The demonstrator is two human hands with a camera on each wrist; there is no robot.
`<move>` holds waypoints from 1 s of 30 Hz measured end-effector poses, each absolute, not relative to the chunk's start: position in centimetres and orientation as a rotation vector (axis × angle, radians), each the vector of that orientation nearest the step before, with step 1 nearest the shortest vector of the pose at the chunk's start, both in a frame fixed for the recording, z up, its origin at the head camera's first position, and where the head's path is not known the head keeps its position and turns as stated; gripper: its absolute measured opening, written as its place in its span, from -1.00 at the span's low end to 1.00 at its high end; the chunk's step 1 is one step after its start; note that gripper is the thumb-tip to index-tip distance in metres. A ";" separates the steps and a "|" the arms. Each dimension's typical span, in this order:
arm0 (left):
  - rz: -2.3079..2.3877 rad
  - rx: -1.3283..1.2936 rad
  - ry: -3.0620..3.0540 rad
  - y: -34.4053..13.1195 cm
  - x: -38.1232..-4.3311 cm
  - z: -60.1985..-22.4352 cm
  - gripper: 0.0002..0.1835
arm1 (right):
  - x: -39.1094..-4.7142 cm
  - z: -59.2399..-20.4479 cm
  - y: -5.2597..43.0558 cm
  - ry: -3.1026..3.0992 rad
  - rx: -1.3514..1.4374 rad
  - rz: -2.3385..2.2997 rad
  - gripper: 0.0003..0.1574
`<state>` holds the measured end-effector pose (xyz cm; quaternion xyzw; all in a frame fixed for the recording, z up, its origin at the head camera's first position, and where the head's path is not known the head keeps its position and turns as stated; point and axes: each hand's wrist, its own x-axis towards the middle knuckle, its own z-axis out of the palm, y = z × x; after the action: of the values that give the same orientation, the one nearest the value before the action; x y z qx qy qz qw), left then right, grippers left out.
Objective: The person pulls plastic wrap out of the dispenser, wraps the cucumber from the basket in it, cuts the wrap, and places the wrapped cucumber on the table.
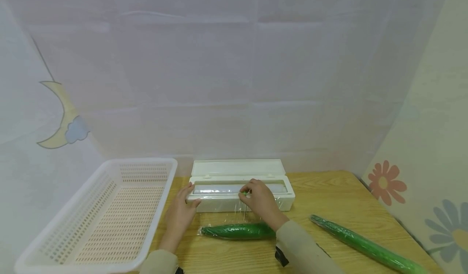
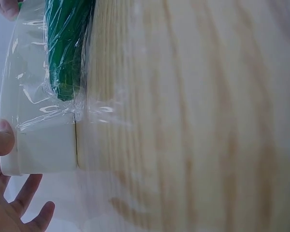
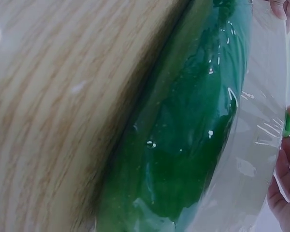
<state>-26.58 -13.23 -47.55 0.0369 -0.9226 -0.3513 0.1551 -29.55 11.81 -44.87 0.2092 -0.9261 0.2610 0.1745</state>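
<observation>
A white cling film dispenser [image 1: 219,204] stands on the table with its lid [image 1: 237,168] raised and a film roll [image 1: 215,189] inside. Clear film runs from its front edge down to a green cucumber [image 1: 234,231], which lies wrapped in front of it. My left hand [image 1: 183,209] holds the dispenser's left end, the thumb [image 2: 4,137] at the top edge and the other fingers spread round the end. At the front edge, right of the middle, my right hand [image 1: 260,199] pinches a small green slide cutter [image 3: 288,123] between thumb and fingers.
A white plastic basket [image 1: 155,221] with slotted walls stands to the left. On the right of the wooden table [image 1: 314,197] lies a second film-wrapped cucumber [image 1: 365,245]. A pale cloth wall [image 1: 234,83] rises behind the dispenser.
</observation>
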 end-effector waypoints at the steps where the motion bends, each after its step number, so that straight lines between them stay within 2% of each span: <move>1: -1.008 0.104 -2.642 -13.2 -26.6 -47.6 -0.43 | -29.5 -44.9 11.8 -2.628 0.588 0.740 -0.93; 22: -1.041 0.109 -2.641 -13.1 -26.6 -47.7 -0.42 | -29.2 -45.4 13.2 -2.593 0.509 0.823 -0.93; 30: -1.042 0.124 -2.640 -13.1 -26.7 -47.8 -0.42 | -28.8 -45.0 13.3 -2.608 0.513 0.648 -0.95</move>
<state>-26.67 -13.12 -47.76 0.0430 -0.9188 -0.3626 0.1500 -28.85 13.33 -44.99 0.1835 -0.9337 0.2319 0.2017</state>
